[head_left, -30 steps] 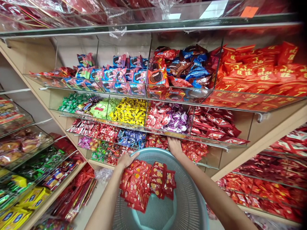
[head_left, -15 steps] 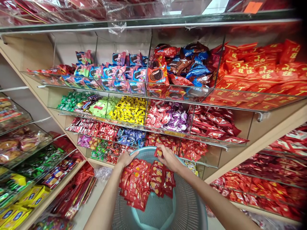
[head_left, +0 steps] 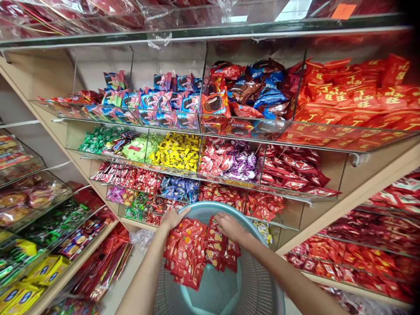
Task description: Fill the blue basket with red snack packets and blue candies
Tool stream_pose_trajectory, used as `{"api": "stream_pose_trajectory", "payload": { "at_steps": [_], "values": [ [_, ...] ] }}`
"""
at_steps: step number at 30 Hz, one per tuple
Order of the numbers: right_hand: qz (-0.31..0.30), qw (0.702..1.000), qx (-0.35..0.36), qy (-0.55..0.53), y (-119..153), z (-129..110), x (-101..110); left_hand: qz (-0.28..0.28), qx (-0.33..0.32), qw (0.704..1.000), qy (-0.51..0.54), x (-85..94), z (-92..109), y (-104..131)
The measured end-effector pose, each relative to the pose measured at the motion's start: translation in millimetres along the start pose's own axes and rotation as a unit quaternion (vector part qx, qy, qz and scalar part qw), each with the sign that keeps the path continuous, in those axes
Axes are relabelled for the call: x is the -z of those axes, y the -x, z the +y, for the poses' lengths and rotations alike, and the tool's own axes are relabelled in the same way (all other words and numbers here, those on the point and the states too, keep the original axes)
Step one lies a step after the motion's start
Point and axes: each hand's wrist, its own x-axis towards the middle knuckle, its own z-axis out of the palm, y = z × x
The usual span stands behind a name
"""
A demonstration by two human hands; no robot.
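Note:
A blue-green plastic basket [head_left: 252, 218] with perforated sides stands below the shelves. My left hand [head_left: 172, 218] is closed on its rim at the far left, thumb lying along the edge. Inside, small flat red packets [head_left: 185, 251] printed with orange slices lie in two overlapping groups at the far side. My right hand [head_left: 229, 226] reaches into the basket over the right-hand group, fingers bent round a red packet [head_left: 213, 225] at its top. The fingertips are partly hidden. The basket's mesh bottom shows nearer to me.
Glass-fronted shelves ahead hold yellow wrapped sweets [head_left: 177, 151], purple sweets [head_left: 243, 162], blue packets [head_left: 179, 188] and large red bags [head_left: 357, 96]. Their glass edges jut out above the basket. More shelves stand at left with yellow packs [head_left: 19, 297], and at right with red packets [head_left: 354, 253].
My right hand has moved down from near the basket's far rim onto the right-hand group, bringing a red packet with it. My left hand stays on the rim.

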Motion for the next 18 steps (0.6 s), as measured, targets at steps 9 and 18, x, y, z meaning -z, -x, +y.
{"api": "stream_pose_trajectory", "payload": {
  "at_steps": [9, 18],
  "values": [
    [0.097, 0.995, 0.0, -0.002, -1.0, 5.1, 12.7, -0.002, -0.014, 1.0, 0.007, 1.4, 2.0, 2.2],
    [0.027, 0.952, -0.304, 0.035, -34.4, 37.2, 49.1, -0.001, -0.008, 1.0, 0.009, 0.8, 0.5, 1.2]
  ]
}}
